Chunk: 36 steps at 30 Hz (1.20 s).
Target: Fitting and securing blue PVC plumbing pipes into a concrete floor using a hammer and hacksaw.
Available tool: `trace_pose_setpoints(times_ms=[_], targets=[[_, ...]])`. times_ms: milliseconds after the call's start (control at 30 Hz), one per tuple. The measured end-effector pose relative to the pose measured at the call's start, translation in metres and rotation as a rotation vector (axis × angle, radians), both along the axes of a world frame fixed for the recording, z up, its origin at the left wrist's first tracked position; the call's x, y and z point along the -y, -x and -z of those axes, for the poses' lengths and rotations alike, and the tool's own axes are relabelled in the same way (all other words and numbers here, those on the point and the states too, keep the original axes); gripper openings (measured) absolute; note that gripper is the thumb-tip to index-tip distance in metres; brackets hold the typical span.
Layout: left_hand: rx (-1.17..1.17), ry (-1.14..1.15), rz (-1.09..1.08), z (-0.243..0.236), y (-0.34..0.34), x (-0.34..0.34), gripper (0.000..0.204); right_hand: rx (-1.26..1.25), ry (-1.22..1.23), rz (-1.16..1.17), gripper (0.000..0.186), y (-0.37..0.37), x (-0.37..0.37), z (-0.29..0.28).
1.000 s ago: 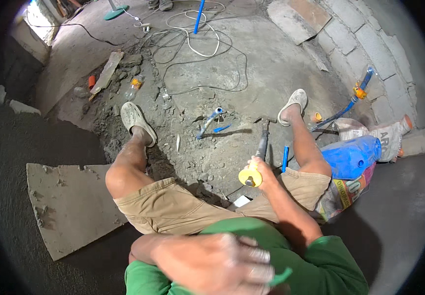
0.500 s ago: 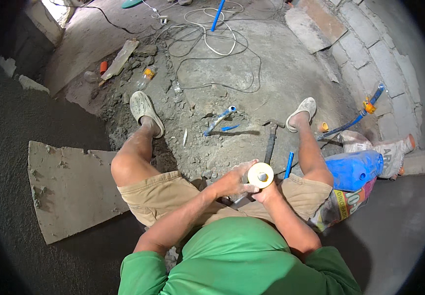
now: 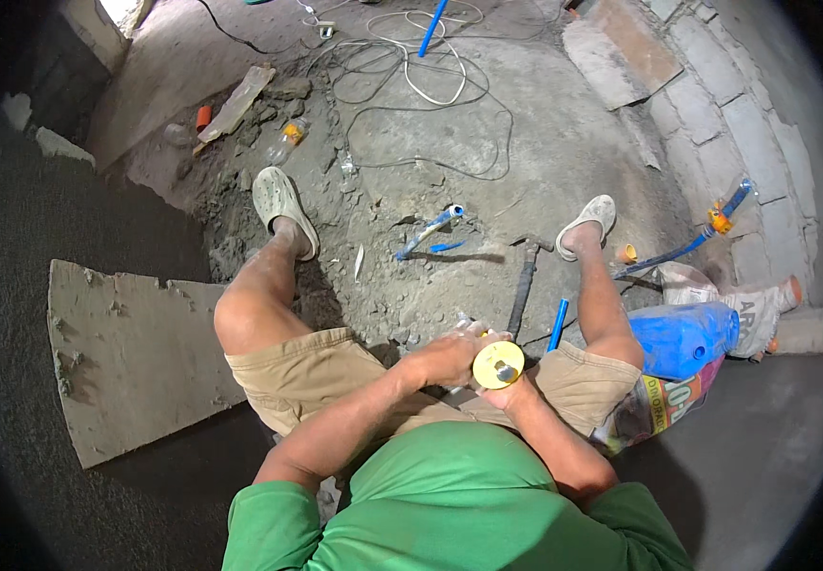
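Observation:
Both my hands close round a tool with a pale yellow round guard [image 3: 488, 355] and metal centre, held between my thighs. My left hand [image 3: 448, 354] wraps it from the left, just under the guard; my right hand [image 3: 509, 393] grips below it, partly hidden. Beyond them a black-handled hammer [image 3: 522, 290] lies with its head toward my right foot; my hands hide its near end. A short blue pipe stub [image 3: 426, 233] with a pale open end angles out of the broken concrete ahead, beside a small blue piece [image 3: 445, 246]. An upright blue pipe [image 3: 558, 324] stands right of the hammer.
A board [image 3: 136, 362] lies left of my leg. At right are a blue container [image 3: 678, 338], sacks [image 3: 754, 319], a blue pipe with an orange fitting [image 3: 673, 252] and a block wall [image 3: 754, 152]. Rubble, a plastic bottle [image 3: 287, 143] and coiled cables [image 3: 450, 95] lie ahead.
My left hand came from near my belly to join my right hand on the tool. The guard then tilted and moved slightly down and left. The camera view shifted a little.

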<state>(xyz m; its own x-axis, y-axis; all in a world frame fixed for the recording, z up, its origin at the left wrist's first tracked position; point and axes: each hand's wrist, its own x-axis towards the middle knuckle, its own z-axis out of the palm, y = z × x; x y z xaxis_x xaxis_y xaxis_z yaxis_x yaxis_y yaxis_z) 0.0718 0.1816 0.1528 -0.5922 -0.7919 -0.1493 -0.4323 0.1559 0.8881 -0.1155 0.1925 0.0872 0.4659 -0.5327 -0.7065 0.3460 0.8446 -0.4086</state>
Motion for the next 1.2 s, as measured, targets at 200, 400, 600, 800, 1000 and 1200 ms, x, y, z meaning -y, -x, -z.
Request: trace_pose_setpoints(times_ms=[200, 400, 600, 800, 1000, 1200], targets=[[-0.149, 0.092, -0.155, 0.006, 0.003, -0.004, 0.039, -0.217, 0.438, -0.204, 0.033, 0.006, 0.0, 0.018], [-0.123, 0.1, -0.232, -0.004, 0.001, -0.005, 0.033, -0.477, 0.765, -0.66, 0.064, 0.013, -0.001, 0.006], [0.077, 0.088, -0.087, 0.001, 0.004, -0.011, 0.047, 0.036, -0.252, 0.125, 0.037, -0.007, 0.0, -0.008], [0.307, -0.008, -0.09, 0.028, 0.003, -0.008, 0.068, 0.024, -0.118, 0.438, 0.016, 0.009, 0.018, -0.015], [0.483, -0.399, 0.08, 0.071, -0.009, 0.035, 0.041, -0.057, 0.147, 0.476, 0.024, 0.068, 0.046, -0.037], [0.517, -0.166, -0.299, 0.16, 0.005, 0.11, 0.036, 0.166, 0.002, 0.299, 0.033, 0.093, 0.064, -0.082]])
